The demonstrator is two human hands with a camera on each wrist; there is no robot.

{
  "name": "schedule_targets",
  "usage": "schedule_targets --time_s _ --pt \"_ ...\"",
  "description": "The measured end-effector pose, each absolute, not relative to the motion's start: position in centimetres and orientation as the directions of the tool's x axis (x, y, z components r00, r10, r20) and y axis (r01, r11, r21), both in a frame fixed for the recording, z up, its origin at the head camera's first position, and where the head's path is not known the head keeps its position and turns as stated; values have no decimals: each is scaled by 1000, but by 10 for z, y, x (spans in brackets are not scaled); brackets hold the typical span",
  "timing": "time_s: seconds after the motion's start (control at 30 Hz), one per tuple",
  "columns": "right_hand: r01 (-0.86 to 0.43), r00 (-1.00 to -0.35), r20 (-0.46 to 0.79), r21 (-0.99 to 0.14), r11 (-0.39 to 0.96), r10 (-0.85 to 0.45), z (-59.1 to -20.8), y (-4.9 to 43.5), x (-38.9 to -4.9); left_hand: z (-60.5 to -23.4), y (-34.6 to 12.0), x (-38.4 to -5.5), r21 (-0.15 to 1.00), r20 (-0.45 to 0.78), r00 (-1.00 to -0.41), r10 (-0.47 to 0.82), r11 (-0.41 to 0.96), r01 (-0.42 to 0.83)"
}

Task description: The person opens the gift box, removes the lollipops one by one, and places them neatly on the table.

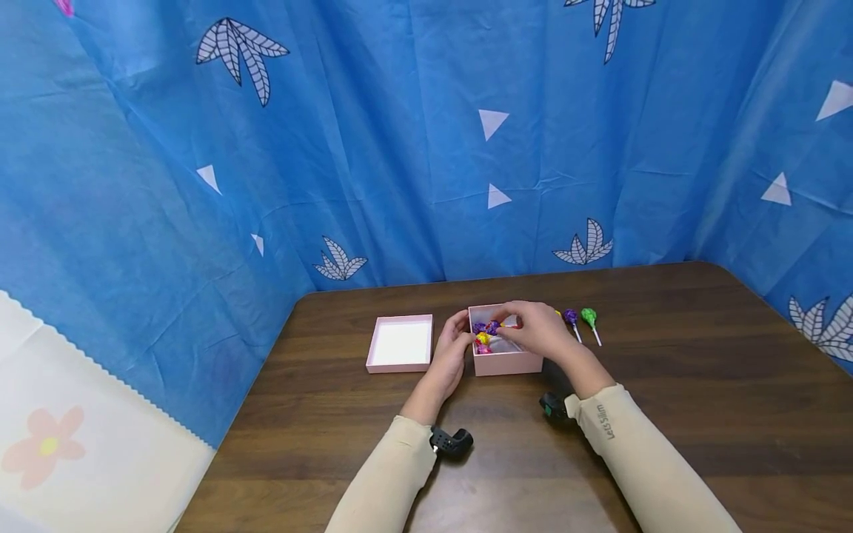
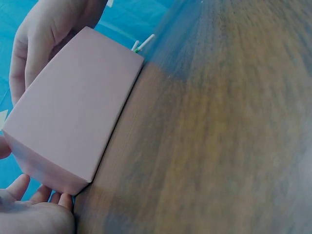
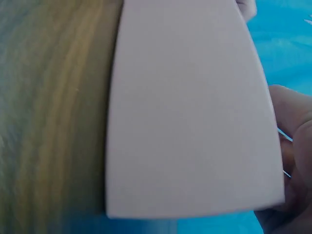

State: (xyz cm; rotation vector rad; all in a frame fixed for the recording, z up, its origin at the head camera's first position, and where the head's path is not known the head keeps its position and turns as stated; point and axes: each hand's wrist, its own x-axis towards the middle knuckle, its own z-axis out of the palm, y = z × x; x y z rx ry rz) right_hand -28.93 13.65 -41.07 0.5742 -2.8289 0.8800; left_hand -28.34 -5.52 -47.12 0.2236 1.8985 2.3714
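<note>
A pink box [image 1: 508,363] stands open-topped on the table, with several wrapped lollipops inside, among them a yellow lollipop [image 1: 483,338] and a pink lollipop [image 1: 483,349]. My left hand [image 1: 451,353] holds the box's left wall, thumb at the rim and fingers along the outside. From the right, my right hand [image 1: 538,328] reaches over the rim, thumb and fingers pinching a purple lollipop [image 1: 492,327] inside. Both wrist views show mostly the box's front wall [image 2: 78,107], which hides the candy; in the right wrist view the right hand [image 3: 295,146] bends over the rim.
Left of the box lies its pink lid [image 1: 400,344], white inside facing up. To the right, a purple lollipop [image 1: 571,317] and a green lollipop [image 1: 589,316] lie on the wooden table [image 1: 700,385], with a bit of yellow beside my right hand. A blue curtain [image 1: 400,148] hangs behind.
</note>
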Motion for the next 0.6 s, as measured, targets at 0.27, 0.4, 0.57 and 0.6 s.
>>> schedule_targets --time_s 0.27,0.4,0.57,0.6 --pt "-386 -921 304 -612 690 -245 -397 152 -287 -471 -55 -283 979 24 -989 147 -205 -7" --pt "-395 -913 352 -626 672 -209 -390 159 -287 -471 -54 -285 979 34 -990 138 -201 5" --pt "-382 -914 369 -656 651 -165 -388 167 -287 -471 -54 -285 981 32 -990 134 -195 5" --pt "-378 -917 365 -663 646 -161 -388 168 -288 -471 -54 -285 981 33 -990 134 -194 6"
